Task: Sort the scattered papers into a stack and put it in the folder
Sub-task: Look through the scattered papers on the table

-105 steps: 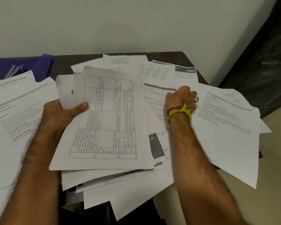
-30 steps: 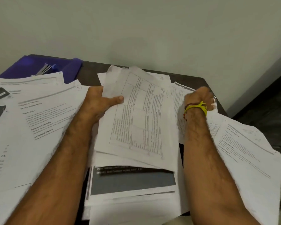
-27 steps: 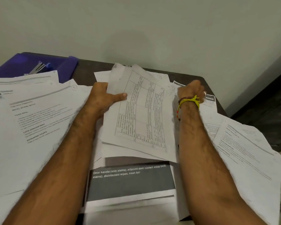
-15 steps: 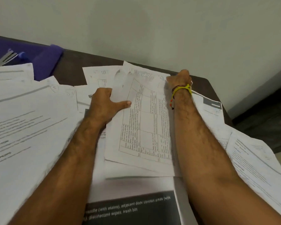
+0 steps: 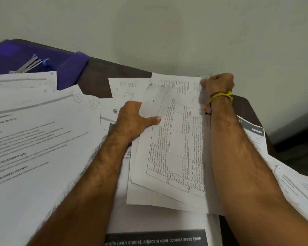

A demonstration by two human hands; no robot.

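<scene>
My left hand [image 5: 133,119] grips a small stack of papers [image 5: 174,153] at its left edge, thumb on top of a sheet printed with a table. My right hand [image 5: 218,84], with a yellow band at the wrist, is curled round the top corner of a sheet [image 5: 178,82] at the far side of the table. Loose papers [image 5: 39,132] lie scattered across the dark table [image 5: 98,77]. The purple folder [image 5: 68,68] lies open at the far left, partly covered by sheets.
A metal clip [image 5: 29,63] sits inside the folder. More sheets hang over the table's right edge [image 5: 295,185]. A sheet with a dark grey band [image 5: 155,238] lies near me. The wall stands right behind the table.
My right hand has reached from the middle of the table to the far edge and taken hold of a sheet's corner. My left hand still holds the stack, which has come down closer to the table.
</scene>
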